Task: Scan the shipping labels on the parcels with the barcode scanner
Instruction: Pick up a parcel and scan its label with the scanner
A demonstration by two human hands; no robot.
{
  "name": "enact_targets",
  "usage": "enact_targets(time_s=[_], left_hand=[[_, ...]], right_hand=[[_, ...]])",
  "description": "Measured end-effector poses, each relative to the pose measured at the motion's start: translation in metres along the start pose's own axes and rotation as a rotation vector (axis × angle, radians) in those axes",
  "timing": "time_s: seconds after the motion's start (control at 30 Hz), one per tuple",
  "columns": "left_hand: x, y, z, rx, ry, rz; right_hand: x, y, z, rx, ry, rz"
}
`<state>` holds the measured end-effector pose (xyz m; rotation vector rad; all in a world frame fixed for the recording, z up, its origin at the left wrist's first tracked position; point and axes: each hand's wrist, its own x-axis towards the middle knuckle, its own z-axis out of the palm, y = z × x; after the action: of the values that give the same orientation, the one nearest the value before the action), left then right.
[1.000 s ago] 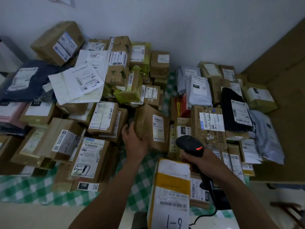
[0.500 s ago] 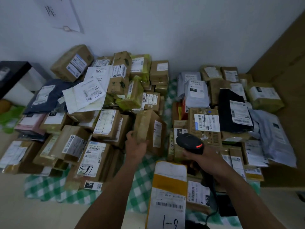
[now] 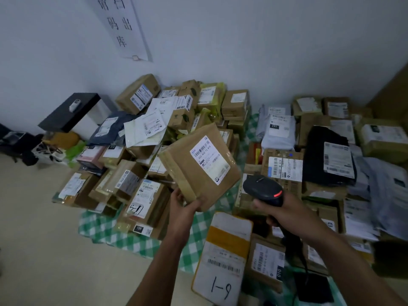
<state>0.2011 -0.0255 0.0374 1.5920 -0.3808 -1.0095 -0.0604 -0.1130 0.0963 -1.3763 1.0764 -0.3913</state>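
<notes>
My left hand [image 3: 182, 205] grips the lower corner of a brown cardboard parcel [image 3: 187, 173] and holds it up, tilted, above the pile. Its white shipping label [image 3: 209, 159] with a barcode faces me. My right hand [image 3: 279, 209] grips the handle of a black barcode scanner [image 3: 262, 189], whose red light glows. The scanner's head sits just right of the lifted parcel, below the label and apart from it. A black cable [image 3: 302, 261] hangs from the handle.
Several labelled boxes and mailer bags are heaped on a green checked cloth [image 3: 103, 228] on the floor. A yellow-and-white parcel marked 1-9 [image 3: 223, 261] lies nearest me. A black-topped stand [image 3: 70, 112] is at the left; a paper sign [image 3: 123, 25] hangs on the wall.
My left hand has lifted the brown parcel off the pile and turned its label up toward me. The scanner hand stayed roughly where it was. My view has tilted up and left.
</notes>
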Motion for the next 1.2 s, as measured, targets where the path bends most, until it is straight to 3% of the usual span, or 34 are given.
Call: enact_targets(time_s=[0.33, 0.57, 1.2], left_hand=[[0.002, -0.003, -0.008, 0.119, -0.133, 0.079], [-0.006, 0.006, -0.012, 0.132, -0.254, 0.245], [-0.018, -0.001, -0.023, 0.099, -0.287, 0.202]], right_hand=[[-0.02, -0.017, 0.003, -0.076, 0.056, -0.047], [-0.021, -0.024, 0.016, -0.075, 0.06, -0.038], [-0.03, -0.025, 0.024, -0.095, 0.085, -0.027]])
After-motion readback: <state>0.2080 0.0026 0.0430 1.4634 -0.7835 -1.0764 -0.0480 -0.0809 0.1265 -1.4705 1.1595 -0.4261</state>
